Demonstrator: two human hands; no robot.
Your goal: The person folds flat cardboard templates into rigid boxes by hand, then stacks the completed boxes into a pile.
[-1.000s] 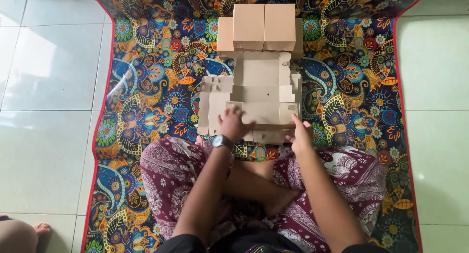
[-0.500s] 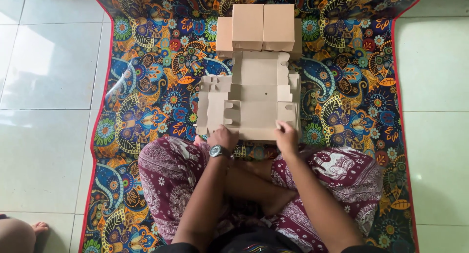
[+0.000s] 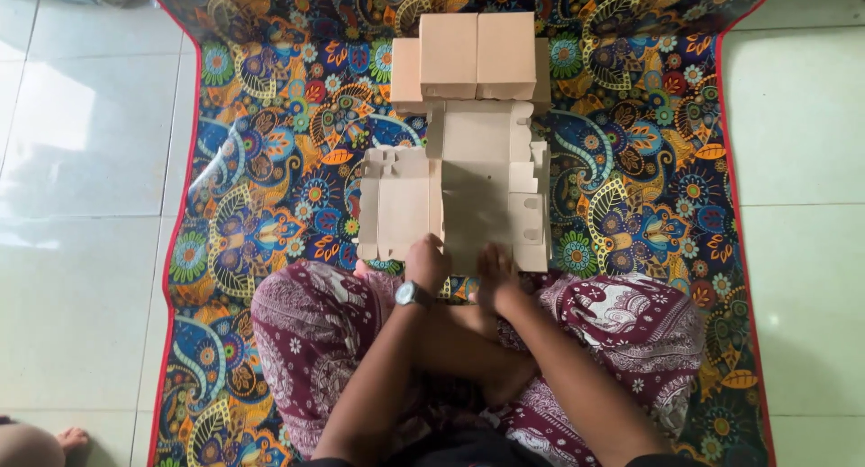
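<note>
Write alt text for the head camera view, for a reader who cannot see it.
Seen from above, a cross-legged person presses both hands, left hand and right hand, on the near edge of a flat cardboard box blank lying on a colourful patterned mat. Folded cardboard boxes sit beyond it.

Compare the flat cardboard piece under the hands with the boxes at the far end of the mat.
The flat cardboard blank lies unfolded, flaps and notches spread; the folded boxes are closed blocks. The blank lies by the knees with the left hand and right hand on its near edge; the boxes sit untouched farther away. Both are plain brown cardboard on the patterned mat.
</note>
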